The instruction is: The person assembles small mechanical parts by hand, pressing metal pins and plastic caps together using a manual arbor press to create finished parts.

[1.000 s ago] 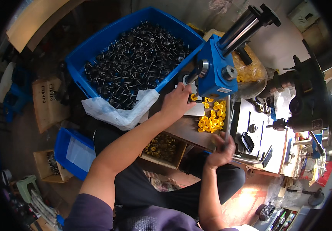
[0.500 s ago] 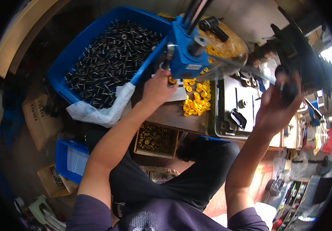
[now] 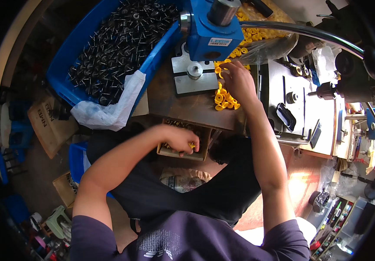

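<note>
My left hand [image 3: 182,140] hangs over the open cardboard box [image 3: 181,153] below the table edge, its fingers closed on a small yellow plastic cap [image 3: 191,145]. On the tabletop my right hand [image 3: 241,82] reaches into a loose pile of yellow caps [image 3: 225,101]. Its fingers are bent but apart, and I see nothing gripped between them. Left of that hand stands a blue hand press [image 3: 215,37] with a long chrome lever [image 3: 309,29] ending in a black knob. Beneath its head, a round metal fixture [image 3: 194,71] sits on a steel base plate [image 3: 196,83].
A large blue bin [image 3: 61,71] full of black parts with thin metal pins stands at the left, white wrapping [image 3: 109,113] over its corner. A clear bag of yellow caps [image 3: 270,37] lies behind the press. To the right are a metal tray [image 3: 298,104] and a drill chuck [image 3: 326,90].
My left hand has moved from under the press down to the box with a yellow cap. My right hand has left the lever knob and come leftward to the yellow caps.
</note>
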{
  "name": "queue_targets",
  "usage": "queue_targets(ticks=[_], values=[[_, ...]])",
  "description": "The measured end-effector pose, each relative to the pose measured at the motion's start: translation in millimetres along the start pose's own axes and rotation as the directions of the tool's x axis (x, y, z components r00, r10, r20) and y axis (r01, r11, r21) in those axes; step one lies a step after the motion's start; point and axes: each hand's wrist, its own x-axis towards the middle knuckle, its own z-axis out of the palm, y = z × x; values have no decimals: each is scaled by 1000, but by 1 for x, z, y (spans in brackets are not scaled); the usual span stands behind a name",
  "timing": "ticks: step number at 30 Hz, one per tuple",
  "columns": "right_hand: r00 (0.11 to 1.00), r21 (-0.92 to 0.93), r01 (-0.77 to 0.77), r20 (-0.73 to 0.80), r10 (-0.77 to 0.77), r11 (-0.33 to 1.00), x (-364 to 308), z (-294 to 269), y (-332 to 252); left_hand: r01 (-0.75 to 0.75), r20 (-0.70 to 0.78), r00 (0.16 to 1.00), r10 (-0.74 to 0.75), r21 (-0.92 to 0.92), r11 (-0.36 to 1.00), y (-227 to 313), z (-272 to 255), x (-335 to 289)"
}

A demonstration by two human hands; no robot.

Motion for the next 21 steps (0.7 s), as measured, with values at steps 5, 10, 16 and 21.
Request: queue_targets(ticks=[5, 10, 16, 21], values=[[961, -183, -81, 246, 125, 980, 5, 14, -3, 397, -610, 783, -124, 336, 854, -148, 70, 123], [985, -145, 16, 175, 9, 989, 0, 28, 19, 257, -925, 372, -72, 28, 966, -182, 50, 165], [979, -44, 119, 171, -110, 992, 10, 27, 7, 434, -682, 691, -240, 125, 892, -176, 57, 164], [986, -83, -18, 164, 32, 996, -10, 15, 25, -88, -1, 995, 96, 393, 915, 61, 16, 5]])
